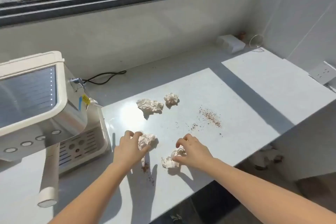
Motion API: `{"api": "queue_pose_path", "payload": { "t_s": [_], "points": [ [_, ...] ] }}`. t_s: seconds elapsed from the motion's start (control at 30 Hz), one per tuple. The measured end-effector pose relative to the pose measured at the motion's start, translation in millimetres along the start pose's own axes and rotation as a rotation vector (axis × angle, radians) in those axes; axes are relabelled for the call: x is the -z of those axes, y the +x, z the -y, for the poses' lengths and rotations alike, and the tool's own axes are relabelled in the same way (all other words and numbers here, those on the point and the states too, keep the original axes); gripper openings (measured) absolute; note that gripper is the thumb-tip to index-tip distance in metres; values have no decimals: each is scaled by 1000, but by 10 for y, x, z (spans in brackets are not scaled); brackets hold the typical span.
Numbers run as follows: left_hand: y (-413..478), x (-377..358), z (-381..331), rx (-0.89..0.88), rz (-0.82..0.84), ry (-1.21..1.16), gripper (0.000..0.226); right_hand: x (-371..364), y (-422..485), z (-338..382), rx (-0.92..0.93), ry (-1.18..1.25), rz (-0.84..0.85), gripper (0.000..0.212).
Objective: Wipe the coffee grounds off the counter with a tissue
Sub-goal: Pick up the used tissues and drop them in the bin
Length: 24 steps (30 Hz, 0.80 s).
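On the pale counter (245,107), my left hand (130,148) grips a crumpled tissue (147,141) with curled fingers. My right hand (192,150) pinches a second crumpled tissue (171,160) near the front edge. Brown coffee grounds (211,116) lie scattered to the right of centre. A smaller streak of coffee grounds (146,168) lies just below my left hand. Two more crumpled tissues sit farther back, a wide one (150,105) and a small ball (171,98).
A cream espresso machine (36,107) fills the left side, its portafilter handle (49,174) sticking out toward me. A black cable (107,78) trails behind it. A tissue pack (231,42) and a glass (256,41) stand at the back right. Crumpled tissues lie on the floor (267,158).
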<state>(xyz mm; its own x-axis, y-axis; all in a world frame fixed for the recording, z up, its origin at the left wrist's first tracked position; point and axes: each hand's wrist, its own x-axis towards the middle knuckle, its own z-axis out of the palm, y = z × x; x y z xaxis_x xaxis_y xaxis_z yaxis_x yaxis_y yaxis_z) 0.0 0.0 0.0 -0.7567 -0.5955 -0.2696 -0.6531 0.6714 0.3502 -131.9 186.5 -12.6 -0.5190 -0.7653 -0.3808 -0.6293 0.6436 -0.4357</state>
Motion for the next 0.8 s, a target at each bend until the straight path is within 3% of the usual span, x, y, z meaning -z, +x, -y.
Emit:
{"api": "queue_pose_path", "payload": {
  "t_s": [0.13,0.23,0.3,0.47,0.63,0.8],
  "points": [
    [152,-243,33,155,-11,-152,54,-208,21,-4,-71,-88,-22,38],
    [217,-373,31,149,-67,-126,50,-319,41,-50,-52,-102,-77,19],
    [273,-376,43,135,-112,-132,40,-304,69,-58,-44,-53,-110,10],
    [407,-333,49,72,-172,-239,7,-126,237,-59,-52,98,-73,12],
    [679,-88,-35,-54,-306,-410,19,288,624,-47,-66,195,-207,19],
    [1206,117,-104,-159,-325,-313,54,708,1253,-31,-85,103,-243,58]
  ]
}}
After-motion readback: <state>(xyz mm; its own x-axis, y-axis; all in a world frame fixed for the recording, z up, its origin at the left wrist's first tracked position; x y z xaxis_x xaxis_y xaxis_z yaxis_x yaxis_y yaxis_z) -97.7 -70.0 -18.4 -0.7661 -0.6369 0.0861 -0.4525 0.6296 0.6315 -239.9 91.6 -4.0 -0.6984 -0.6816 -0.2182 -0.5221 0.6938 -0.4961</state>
